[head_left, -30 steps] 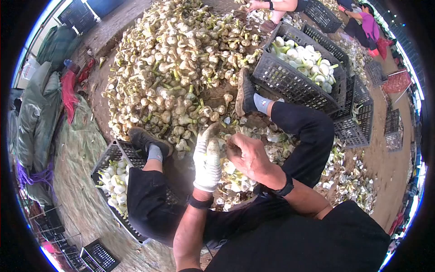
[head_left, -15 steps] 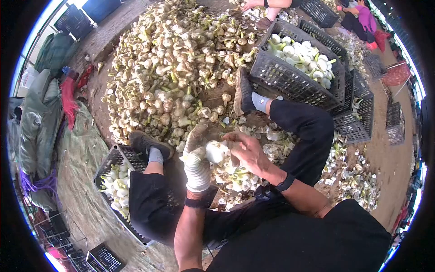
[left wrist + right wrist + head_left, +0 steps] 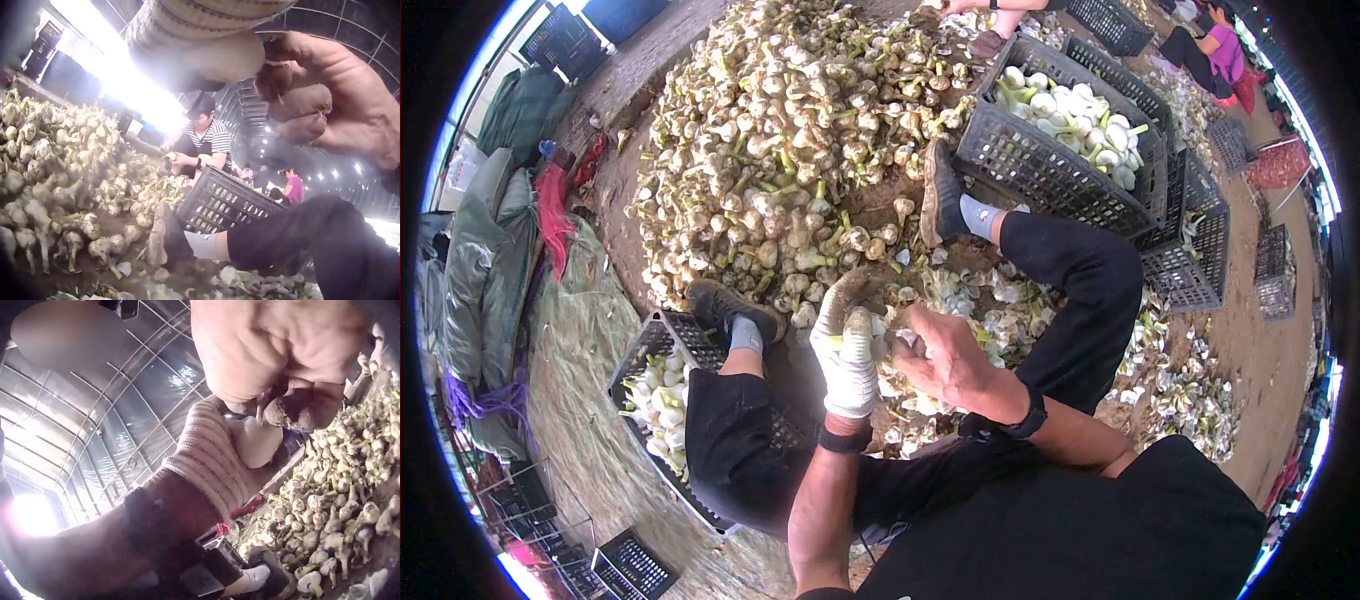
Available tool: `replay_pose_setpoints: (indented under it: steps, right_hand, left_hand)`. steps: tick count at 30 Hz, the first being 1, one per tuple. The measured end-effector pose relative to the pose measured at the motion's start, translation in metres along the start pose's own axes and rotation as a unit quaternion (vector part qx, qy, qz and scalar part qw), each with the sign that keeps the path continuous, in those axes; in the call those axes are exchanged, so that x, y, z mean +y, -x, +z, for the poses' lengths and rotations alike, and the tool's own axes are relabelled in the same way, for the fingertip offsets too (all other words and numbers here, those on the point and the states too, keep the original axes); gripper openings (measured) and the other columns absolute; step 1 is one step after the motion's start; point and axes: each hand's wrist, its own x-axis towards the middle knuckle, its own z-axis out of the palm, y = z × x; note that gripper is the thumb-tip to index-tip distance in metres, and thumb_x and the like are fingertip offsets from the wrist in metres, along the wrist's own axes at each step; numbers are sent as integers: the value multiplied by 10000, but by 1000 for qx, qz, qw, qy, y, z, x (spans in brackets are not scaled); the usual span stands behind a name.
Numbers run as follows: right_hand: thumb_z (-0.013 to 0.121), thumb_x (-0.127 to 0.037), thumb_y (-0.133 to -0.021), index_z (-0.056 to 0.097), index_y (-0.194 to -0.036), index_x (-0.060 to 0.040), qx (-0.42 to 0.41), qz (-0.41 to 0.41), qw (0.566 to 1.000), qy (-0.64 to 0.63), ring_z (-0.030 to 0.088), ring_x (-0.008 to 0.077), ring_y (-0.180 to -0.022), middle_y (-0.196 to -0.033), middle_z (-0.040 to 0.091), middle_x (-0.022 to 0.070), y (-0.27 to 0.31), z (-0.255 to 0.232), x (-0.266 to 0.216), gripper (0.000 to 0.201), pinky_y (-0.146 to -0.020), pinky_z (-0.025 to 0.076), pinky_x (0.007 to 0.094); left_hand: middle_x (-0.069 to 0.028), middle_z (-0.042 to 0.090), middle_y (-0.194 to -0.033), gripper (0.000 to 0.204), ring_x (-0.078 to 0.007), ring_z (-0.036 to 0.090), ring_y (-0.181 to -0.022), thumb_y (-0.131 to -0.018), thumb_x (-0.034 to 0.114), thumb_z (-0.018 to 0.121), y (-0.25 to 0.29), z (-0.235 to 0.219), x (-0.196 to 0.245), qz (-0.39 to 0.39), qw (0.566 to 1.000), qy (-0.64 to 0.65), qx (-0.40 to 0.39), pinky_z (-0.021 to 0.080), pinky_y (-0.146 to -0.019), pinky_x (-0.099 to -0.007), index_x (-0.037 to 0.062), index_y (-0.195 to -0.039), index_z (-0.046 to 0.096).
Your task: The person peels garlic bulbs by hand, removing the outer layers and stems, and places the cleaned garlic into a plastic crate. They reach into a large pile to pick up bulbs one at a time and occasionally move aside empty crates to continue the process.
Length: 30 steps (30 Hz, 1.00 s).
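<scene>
right wrist view: the person's left hand [image 3: 849, 365], in a white ribbed knit glove, grips a smooth white garlic bulb [image 3: 255, 444]; the bare right hand [image 3: 952, 362], fingers curled, pinches a thin brownish strip [image 3: 262, 409], perhaps skin or root, at the bulb. the bulb sits between both hands. if the strip snaps, the right hand could slip off and leave skin behind; a hard tug against a loose hold could jerk the bulb free, losing it among the pale papery peelings [image 3: 920, 402] below. farther out, a nudge from the dark scuffed left shoe [image 3: 728, 306] could roll bulbs off the big soil-stained garlic heap [image 3: 745, 150]. beyond, a carelessly tossed bulb could miss the black perforated plastic crate [image 3: 1040, 182] holding white bulbs.
</scene>
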Motion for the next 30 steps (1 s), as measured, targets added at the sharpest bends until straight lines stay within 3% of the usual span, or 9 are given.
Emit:
replay_pose_setpoints:
  steps: [3, 5, 8, 10, 13, 19, 21, 27, 30]
  right_hand:
    - [649, -50, -811, 462, -818, -28, 20, 29, 999, -12, 595, 269, -520, -601, 514, 110, -2, 3, 12, 188, -461, 423, 386]
    - [612, -32, -845, 453, -769, -20, 61, 103, 993, 17, 594, 207, -483, -546, 499, 56, -1, 8, 39, 176, -435, 419, 360]
    - [640, -98, -893, 511, -853, 9, -42, 137, 988, 64, 607, 131, -559, -642, 563, 46, 8, -4, 52, 172, -444, 441, 313]
    - [655, -155, -922, 533, -947, 14, -13, 237, 936, -262, 562, 81, -588, -753, 601, 56, 9, 2, 38, 210, -473, 446, 263]
    - [631, -172, -951, 511, -963, -9, -1, 220, 880, -420, 526, 64, -609, -791, 586, 52, 0, 8, 8, 204, -498, 435, 242]
    - [653, -115, -914, 552, -935, 1, 80, 114, 977, -160, 542, 98, -600, -710, 575, 72, 2, 14, 30, 155, -492, 406, 287]
    - [650, -53, -873, 542, -942, 7, 119, 48, 988, -82, 583, 214, -593, -696, 567, 111, -1, 5, 20, 141, -515, 435, 351]
    - [565, 9, -820, 572, -1119, 11, 16, 39, 991, 128, 591, 442, -676, -758, 594, 158, 37, 13, 99, 299, -628, 471, 483]
    - [554, -14, -830, 609, -1116, -7, -36, 64, 993, 90, 621, 394, -782, -851, 626, 193, 41, 5, 88, 291, -688, 482, 458]
  left_hand:
    - [-127, 648, -1118, 508, -152, 619, -922, -879, 271, 619, -5, 2, -8, 86, 995, 49, -8, 521, -766, -276, -26, -1284, 547]
    - [-155, 639, -1197, 489, -238, 616, -1094, -814, 157, 534, -2, 5, 1, 71, 989, 130, -18, 495, -956, -372, -34, -1264, 572]
    - [-174, 601, -1261, 543, -272, 592, -1149, -792, 145, 548, -2, 0, 7, 40, 978, 203, -35, 461, -1022, -415, -49, -1299, 528]
    - [-183, 564, -1318, 605, -284, 577, -1174, -768, 165, 580, -7, -3, -5, 28, 969, 241, -41, 442, -1043, -413, -60, -1323, 496]
    - [-180, 573, -1303, 619, -287, 577, -1173, -757, 178, 595, -9, 3, -6, 50, 981, 182, -46, 436, -1052, -404, -54, -1323, 501]
    - [-87, 645, -1095, 360, -127, 606, -925, -969, 270, 552, -15, -2, -20, 9, 999, -29, 29, 503, -787, -277, 4, -1206, 597]
    - [-63, 663, -939, 307, -115, 603, -817, -970, 286, 543, -14, -7, -27, -112, 994, 10, 17, 498, -722, -262, 11, -1050, 653]
    - [-95, 683, -957, 378, -185, 650, -850, -928, 347, 592, -14, -9, -14, -77, 979, 188, 25, 538, -707, -297, -2, -1064, 646]
    - [-101, 681, -967, 380, -185, 652, -854, -927, 353, 614, -11, -6, -14, -82, 963, 246, 69, 543, -679, -298, 8, -1083, 643]
